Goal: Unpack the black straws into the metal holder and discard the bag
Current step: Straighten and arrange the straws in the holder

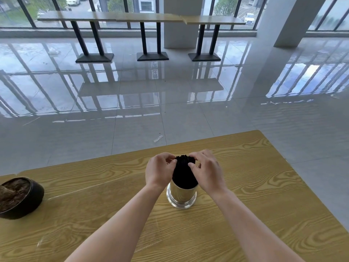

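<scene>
A shiny metal holder (181, 195) stands upright on the wooden table (264, 186). A tight bundle of black straws (184, 173) stands in it, their tops rising well above the rim. My left hand (160, 170) pinches the bundle's top on its left side. My right hand (205, 169) pinches the top on its right side. A thin clear wrap seems to lie under my fingertips at the straw tops, but I cannot tell for sure. No separate bag shows on the table.
A dark round bowl (18, 197) with brownish contents sits at the table's left edge. Beyond the table lies a glossy tiled floor with a small wrapper scrap (158, 138). High tables (143, 18) stand along the far windows, and a white column (180, 21) rises behind them.
</scene>
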